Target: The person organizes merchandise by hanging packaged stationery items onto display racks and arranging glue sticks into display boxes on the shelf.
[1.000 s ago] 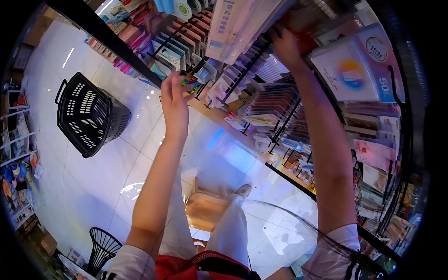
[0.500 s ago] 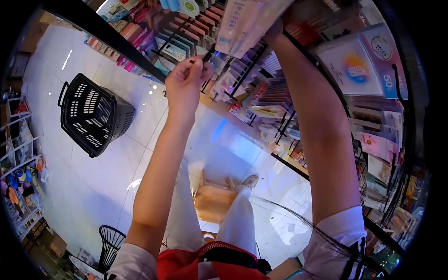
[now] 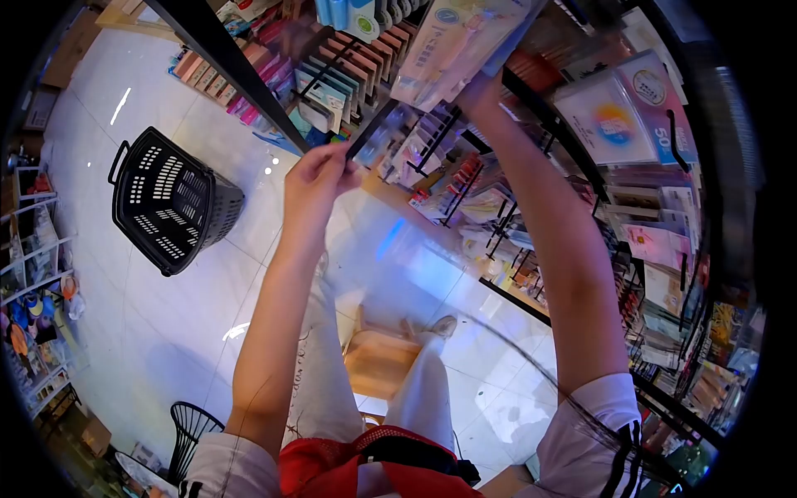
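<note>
Both arms of a person in white sleeves (image 3: 585, 415) stretch toward shop displays across the upper half of the frame. Above centre, the left hand (image 3: 317, 181) has its thumb and fingers drawn together at the near end of a black bar (image 3: 374, 129); whether its grip pinches the bar cannot be told. At upper centre, the right hand (image 3: 481, 93), blurred and partly hidden, is at the lower edge of pale printed packages (image 3: 448, 51); the state of its grip cannot be told. Flat colored packs (image 3: 344, 70) hang in rows left of these packages, with a clear-fronted packet (image 3: 610, 120) at upper right. A black perforated basket (image 3: 170, 199) stands on the glossy floor (image 3: 187, 315) at left, and a wooden stool (image 3: 378, 365) sits between pale-trousered legs (image 3: 320, 382) at lower centre.
</note>
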`<state>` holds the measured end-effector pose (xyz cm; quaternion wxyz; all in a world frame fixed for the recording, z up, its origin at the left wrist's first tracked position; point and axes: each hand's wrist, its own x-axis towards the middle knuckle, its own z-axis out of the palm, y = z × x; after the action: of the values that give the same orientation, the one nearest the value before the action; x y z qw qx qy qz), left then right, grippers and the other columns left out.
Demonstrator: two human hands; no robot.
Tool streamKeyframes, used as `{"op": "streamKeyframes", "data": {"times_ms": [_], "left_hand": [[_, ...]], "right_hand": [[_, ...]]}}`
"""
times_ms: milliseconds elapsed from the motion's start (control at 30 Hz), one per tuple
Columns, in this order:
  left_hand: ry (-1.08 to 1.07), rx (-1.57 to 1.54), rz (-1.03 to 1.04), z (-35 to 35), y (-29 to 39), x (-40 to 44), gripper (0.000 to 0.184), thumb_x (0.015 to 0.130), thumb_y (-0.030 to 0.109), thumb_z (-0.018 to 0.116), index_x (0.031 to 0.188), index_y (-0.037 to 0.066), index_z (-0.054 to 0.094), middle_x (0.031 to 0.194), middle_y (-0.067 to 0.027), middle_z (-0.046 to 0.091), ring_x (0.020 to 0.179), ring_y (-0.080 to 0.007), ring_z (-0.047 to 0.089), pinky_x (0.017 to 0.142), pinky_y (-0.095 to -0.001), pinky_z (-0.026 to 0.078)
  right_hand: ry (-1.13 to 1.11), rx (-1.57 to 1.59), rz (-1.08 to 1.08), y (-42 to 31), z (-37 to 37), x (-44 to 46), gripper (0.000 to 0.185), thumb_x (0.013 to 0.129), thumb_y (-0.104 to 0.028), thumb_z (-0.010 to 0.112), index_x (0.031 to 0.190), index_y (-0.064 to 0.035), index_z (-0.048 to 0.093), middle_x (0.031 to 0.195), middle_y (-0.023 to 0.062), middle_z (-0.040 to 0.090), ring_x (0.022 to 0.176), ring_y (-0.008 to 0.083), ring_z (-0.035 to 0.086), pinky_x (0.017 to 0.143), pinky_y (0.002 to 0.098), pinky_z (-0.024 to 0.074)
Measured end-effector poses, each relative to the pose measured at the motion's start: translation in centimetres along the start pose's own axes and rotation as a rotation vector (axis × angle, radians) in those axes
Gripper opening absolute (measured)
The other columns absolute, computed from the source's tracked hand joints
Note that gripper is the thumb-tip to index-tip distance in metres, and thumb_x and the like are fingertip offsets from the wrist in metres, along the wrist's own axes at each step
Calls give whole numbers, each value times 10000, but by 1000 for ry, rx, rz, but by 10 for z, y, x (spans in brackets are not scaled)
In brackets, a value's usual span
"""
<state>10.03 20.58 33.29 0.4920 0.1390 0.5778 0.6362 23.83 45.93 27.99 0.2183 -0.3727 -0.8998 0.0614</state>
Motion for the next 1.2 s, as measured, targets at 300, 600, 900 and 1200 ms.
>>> {"op": "streamKeyframes", "data": {"times_ms": [300, 600, 900, 1200], "left_hand": [[-245, 237, -279, -31, -10, -79, 275, 938, 229, 383, 986, 5, 536, 573, 24, 386, 503, -89, 455, 520, -217, 415], [-82, 164, -268, -70, -56, -153, 219, 947, 205, 344, 902, 31, 469, 523, 34, 318, 422, -69, 364, 416, -205, 331], [5, 165, -285, -108, -74, -179, 186, 941, 144, 343, 900, 19, 473, 543, 30, 341, 438, -51, 350, 408, -203, 344], [52, 125, -309, -115, -68, -170, 187, 944, 134, 333, 894, 25, 476, 531, 31, 343, 435, -47, 345, 402, -202, 347]], "right_hand": [[-80, 113, -94, -101, -22, -36, 364, 728, -200, 599, 1072, -89, 558, 985, 117, 597, 996, 273, 534, 869, 370, 392], [211, 369, 156, -131, -43, -84, 152, 710, -89, 617, 852, -44, 587, 903, 122, 572, 884, 296, 519, 810, 405, 394], [131, -172, 338, 37, -31, -11, 366, 791, -154, 563, 1142, -58, 514, 1112, 164, 531, 1051, 315, 498, 877, 403, 391], [-151, 176, 156, 74, -42, 3, 351, 787, -65, 526, 1134, -17, 513, 1119, 215, 511, 1062, 363, 476, 895, 378, 388]]}}
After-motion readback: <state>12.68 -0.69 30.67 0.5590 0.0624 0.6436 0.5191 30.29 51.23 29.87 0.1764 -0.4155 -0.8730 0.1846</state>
